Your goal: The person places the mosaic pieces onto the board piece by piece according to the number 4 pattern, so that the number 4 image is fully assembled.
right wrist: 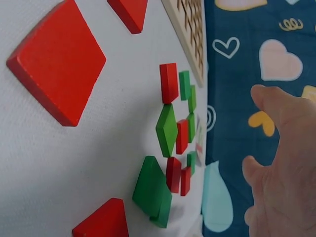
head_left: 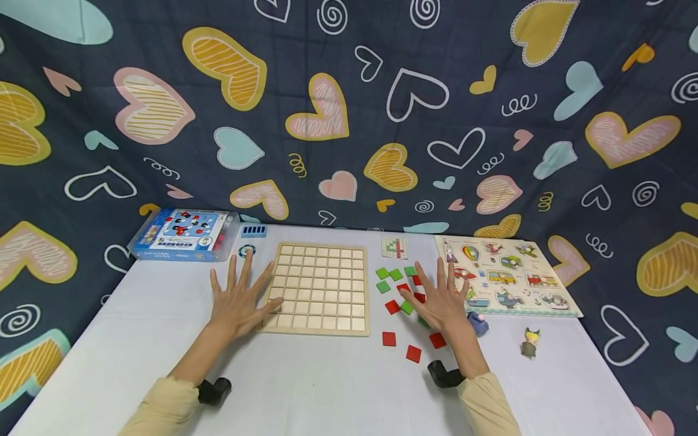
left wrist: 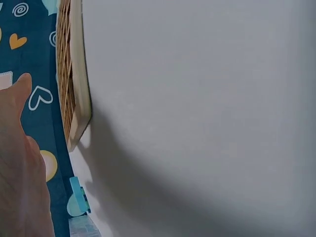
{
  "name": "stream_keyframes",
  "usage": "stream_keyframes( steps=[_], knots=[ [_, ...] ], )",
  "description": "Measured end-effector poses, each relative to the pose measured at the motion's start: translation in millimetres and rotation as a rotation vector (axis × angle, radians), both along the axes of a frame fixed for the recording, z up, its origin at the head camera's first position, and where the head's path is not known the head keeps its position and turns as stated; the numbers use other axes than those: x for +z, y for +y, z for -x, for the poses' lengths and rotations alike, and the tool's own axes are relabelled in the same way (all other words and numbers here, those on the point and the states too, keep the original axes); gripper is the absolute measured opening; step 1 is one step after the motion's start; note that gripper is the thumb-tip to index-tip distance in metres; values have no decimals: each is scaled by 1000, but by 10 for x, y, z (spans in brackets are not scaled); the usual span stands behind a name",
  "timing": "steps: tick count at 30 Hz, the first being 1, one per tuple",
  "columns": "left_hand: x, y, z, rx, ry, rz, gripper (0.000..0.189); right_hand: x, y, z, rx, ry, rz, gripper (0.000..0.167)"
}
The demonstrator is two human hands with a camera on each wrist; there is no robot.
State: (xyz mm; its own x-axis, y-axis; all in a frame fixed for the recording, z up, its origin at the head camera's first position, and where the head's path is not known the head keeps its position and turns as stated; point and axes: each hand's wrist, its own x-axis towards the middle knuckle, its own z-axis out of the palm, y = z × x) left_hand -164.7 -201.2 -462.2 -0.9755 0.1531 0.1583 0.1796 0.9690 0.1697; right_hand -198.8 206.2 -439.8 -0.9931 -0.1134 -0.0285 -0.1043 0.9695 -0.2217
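I see the left hand and right hand spread wide, empty, loose tiles seemingly kept beside the gridded board for easy reach.

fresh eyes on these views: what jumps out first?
Probably the dark heart-print cloth filling the background, behind the white table. Next, the bright red and green tiles scattered on the table, around and beneath the right hand. Then the pale wooden grid board, between that hand and the left hand, both with fingers spread.

Gridded board beside tiles, some perhaps overlapping
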Motion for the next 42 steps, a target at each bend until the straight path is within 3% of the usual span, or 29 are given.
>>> stream_keyframes(
  steps=[5, 13, 20, 27, 31, 37, 42],
  knots=[
    [-51, -44, -113, -37, 37, 0, 78, -6, 7, -27, 3, -14, 11, 79],
    [-132, -157, -240, -164, 134, 43, 76, -30, 26, -47, 3, 1, 0, 79],
    [-143, -307, -177, -281, 134, 94, 69, -2, 11, -46, 35, 32, 26, 79],
    [-135, -390, -88, -375, 80, 37, 64, 37, 1, -30, 66, 38, 99, 77],
    [-132, -417, -57, -406, 79, 18, 65, 30, 24, 14, 104, 107, 146, 71],
    [-105, -430, -36, -413, 20, -13, 68, 12, 99, 139, 187, 216, 326, 58],
    [-113, -424, -16, -418, -13, -46, 70, -11, 201, 301, 238, 189, 487, 46]
  ],
)
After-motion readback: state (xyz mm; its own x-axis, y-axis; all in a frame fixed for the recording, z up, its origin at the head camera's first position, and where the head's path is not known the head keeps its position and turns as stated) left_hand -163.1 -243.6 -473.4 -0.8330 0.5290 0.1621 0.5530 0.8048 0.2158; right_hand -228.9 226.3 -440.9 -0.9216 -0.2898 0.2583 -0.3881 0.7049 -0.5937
